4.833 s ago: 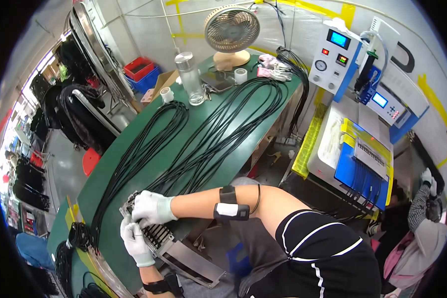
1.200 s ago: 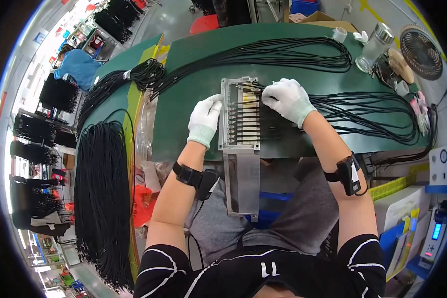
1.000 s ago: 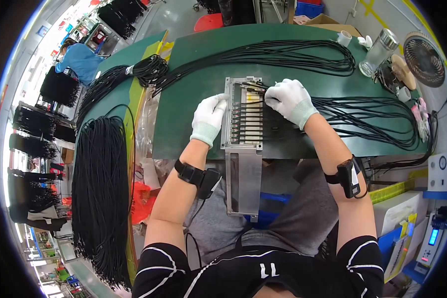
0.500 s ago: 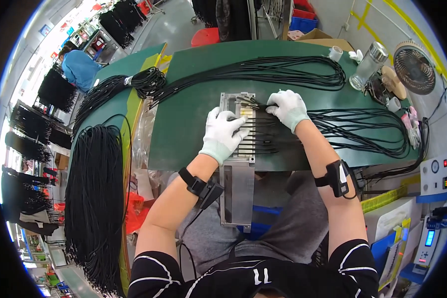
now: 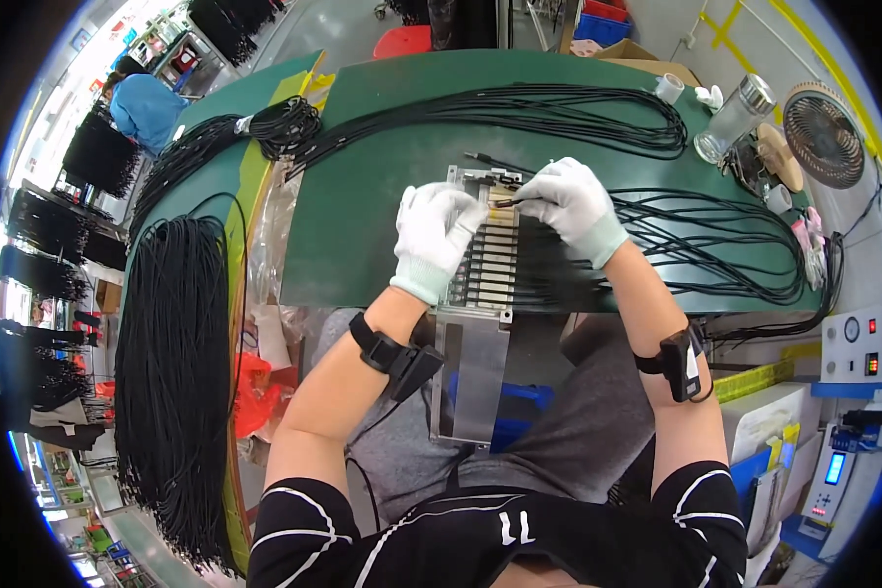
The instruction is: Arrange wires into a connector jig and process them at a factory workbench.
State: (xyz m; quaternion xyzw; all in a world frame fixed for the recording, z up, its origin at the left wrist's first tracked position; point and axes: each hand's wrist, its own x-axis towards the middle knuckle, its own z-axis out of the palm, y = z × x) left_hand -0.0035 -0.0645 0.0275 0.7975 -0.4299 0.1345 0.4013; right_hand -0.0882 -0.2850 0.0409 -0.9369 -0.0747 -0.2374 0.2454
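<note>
A metal fixture (image 5: 475, 382) with a row of narrow slots lies across the table's near edge. Black cable ends sit side by side in several slots. My right hand (image 5: 570, 208), in a white glove, pinches a black cable (image 5: 505, 203) close to its connector, above the fixture's upper part. At the fixture's left side my left hand (image 5: 433, 235), also gloved, is curled, its fingertips closed at the tip of the same connector. Other connectors (image 5: 500, 180) lie loose across the fixture's far end. The cables' loops (image 5: 725, 240) run off to the right.
Long black cables (image 5: 519, 98) lie along the table's far side. A thick cable bundle (image 5: 176, 392) hangs at left. A glass bottle (image 5: 735, 118) and a fan (image 5: 823, 135) stand at the right, a control box (image 5: 857, 348) nearer. A person in blue (image 5: 145, 113) sits far left.
My right hand has brought a cable end over the fixture's slots. My left hand has drawn its fingers together there, off the cables it lay over. The view has shifted slightly.
</note>
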